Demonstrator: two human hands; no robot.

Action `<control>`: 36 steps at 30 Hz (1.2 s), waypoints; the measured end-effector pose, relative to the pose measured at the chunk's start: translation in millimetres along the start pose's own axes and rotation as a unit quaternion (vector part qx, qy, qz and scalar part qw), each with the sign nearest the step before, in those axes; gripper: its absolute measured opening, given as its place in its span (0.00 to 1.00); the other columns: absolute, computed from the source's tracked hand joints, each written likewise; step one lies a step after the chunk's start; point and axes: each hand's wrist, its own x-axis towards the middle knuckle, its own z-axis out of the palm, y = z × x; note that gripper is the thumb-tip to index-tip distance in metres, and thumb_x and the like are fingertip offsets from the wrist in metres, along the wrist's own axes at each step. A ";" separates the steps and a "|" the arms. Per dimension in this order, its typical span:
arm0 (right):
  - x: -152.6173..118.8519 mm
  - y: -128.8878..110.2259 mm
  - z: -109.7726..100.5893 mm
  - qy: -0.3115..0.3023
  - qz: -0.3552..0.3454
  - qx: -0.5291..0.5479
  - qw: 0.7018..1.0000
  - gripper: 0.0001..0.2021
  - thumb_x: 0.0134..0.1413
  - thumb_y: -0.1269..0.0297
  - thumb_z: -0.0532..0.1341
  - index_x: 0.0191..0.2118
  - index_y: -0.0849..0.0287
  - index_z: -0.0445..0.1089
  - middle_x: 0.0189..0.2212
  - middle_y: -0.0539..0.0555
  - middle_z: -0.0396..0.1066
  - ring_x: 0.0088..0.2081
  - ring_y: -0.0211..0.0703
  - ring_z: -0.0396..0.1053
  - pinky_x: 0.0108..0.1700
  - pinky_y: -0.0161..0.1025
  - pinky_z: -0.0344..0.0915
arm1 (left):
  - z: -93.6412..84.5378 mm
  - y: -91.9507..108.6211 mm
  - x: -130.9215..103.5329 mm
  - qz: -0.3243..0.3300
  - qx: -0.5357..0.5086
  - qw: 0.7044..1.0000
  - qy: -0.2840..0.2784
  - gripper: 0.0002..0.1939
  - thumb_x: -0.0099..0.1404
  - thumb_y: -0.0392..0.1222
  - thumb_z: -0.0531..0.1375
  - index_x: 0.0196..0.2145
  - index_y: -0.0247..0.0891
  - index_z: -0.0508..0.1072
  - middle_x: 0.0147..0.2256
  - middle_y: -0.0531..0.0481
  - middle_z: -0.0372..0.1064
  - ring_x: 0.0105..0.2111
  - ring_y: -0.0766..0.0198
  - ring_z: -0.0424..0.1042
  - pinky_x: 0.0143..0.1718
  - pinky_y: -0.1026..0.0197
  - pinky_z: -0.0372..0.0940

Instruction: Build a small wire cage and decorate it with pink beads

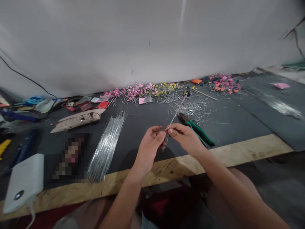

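Observation:
My left hand (pixel 152 143) and my right hand (pixel 184 136) meet over the front of the dark tabletop, both pinching a thin silvery wire (pixel 172 119). One end of it points up and away from me; a short bent part hangs below the fingertips. The fingers partly hide the spot where they grip. Just beyond my right hand lie green-handled pliers (pixel 200 132). Behind those spreads a loose heap of short wire pieces (pixel 193 108). To the left of my left hand rests a bundle of long straight wires (pixel 107 144).
Pink flower-like pieces (pixel 138 91), yellow ones (pixel 168 87) and a darker pink and orange group (pixel 224 83) line the wall. On the left are a beige pouch (pixel 77 120) and a white power bank (pixel 25 181) with a cable. More wires (pixel 278 103) lie at right. The table has a wooden front edge (pixel 257 149).

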 end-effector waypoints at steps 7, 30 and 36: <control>-1.0 -0.4 5.4 0.069 0.027 -0.020 0.997 0.10 0.50 0.57 0.60 0.34 0.57 0.73 0.33 0.52 0.74 0.35 0.41 0.68 0.39 0.38 0.63 | -2.1 -11.9 -1.5 0.175 0.289 0.940 0.045 0.35 0.49 0.40 0.67 0.52 0.44 0.57 0.50 0.45 0.58 0.50 0.57 0.60 0.47 0.55 0.62; -7.8 1.0 17.1 0.099 0.043 0.019 0.994 0.09 0.48 0.59 0.61 0.33 0.56 0.73 0.31 0.51 0.73 0.34 0.40 0.67 0.40 0.38 0.63 | 0.3 -9.6 -1.8 0.292 0.385 0.867 0.122 0.07 0.60 0.37 0.57 0.37 0.43 0.72 0.39 0.48 0.69 0.40 0.60 0.67 0.44 0.56 0.62; -8.5 -0.7 16.5 0.066 0.049 0.103 0.991 0.06 0.47 0.61 0.63 0.33 0.54 0.73 0.31 0.49 0.72 0.35 0.37 0.66 0.41 0.36 0.63 | 0.3 -9.0 -2.6 0.232 0.345 0.900 0.132 0.06 0.60 0.40 0.58 0.37 0.42 0.72 0.36 0.49 0.71 0.37 0.62 0.69 0.41 0.59 0.63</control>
